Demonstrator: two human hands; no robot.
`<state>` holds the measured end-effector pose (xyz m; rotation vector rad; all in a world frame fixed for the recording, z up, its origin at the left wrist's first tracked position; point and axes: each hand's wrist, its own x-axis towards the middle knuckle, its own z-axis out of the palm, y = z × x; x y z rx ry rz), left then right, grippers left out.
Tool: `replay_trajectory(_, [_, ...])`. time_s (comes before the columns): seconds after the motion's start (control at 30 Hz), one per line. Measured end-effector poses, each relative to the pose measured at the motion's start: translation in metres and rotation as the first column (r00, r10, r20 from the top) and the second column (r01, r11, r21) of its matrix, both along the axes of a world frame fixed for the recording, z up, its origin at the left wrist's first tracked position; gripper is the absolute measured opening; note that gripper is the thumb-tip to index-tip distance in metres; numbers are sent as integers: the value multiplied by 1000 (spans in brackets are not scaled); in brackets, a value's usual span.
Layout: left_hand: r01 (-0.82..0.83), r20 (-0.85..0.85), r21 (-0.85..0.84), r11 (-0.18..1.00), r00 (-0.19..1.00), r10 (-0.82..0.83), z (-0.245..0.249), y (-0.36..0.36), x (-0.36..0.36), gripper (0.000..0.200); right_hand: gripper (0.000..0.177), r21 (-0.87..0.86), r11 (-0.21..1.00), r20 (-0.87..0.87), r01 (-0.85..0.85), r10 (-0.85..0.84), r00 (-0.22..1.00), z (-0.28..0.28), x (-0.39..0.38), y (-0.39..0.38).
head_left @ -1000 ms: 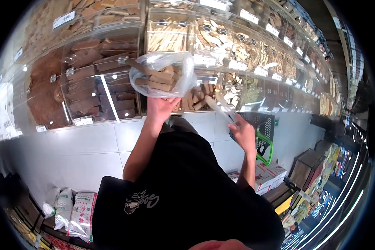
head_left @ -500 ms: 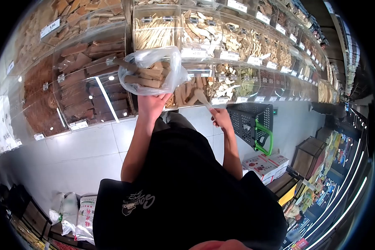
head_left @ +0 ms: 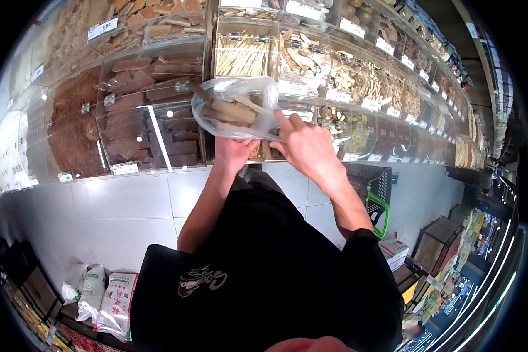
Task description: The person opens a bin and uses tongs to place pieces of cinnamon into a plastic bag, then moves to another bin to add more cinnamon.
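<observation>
A clear plastic bag (head_left: 268, 94) with brown rolled bark pieces (head_left: 234, 111) inside is held open over the front of the bins. My left hand (head_left: 236, 151) grips it from the near side, the fingers partly hidden behind the plastic. At the bag's right edge is my right hand (head_left: 311, 146), its fingers closed around a pale long-handled tool (head_left: 253, 105) that reaches into the bag among the bark. The tool's tip is hard to separate from the bark. More dark bark slabs (head_left: 152, 144) lie in the clear-lidded bin to the left.
Rows of clear bins hold thin pale sticks (head_left: 240, 57), dried slices (head_left: 302, 51) and other dried goods, with price tags along their edges. A dark basket with a green handle (head_left: 379, 214) stands at right. Packed sacks (head_left: 116, 305) sit at lower left on a low shelf.
My right hand has moved up and left, bringing the pale tool from the lower bin into the bag. The bag and left hand appear further right as the view shifts.
</observation>
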<state>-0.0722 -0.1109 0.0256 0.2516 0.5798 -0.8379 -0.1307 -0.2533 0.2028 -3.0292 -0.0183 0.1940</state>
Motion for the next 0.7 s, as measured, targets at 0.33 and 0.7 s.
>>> replay_trajectory(0.33, [-46, 94, -22, 999, 994, 48, -8, 4, -5, 80, 51, 22, 788, -337, 615, -573, 747, -37, -95, -67])
replay_trajectory(0.7, [11, 111, 51, 999, 994, -17, -2, 0, 0, 67, 46, 122, 631, -307, 766, -710, 634, -207, -49, -70])
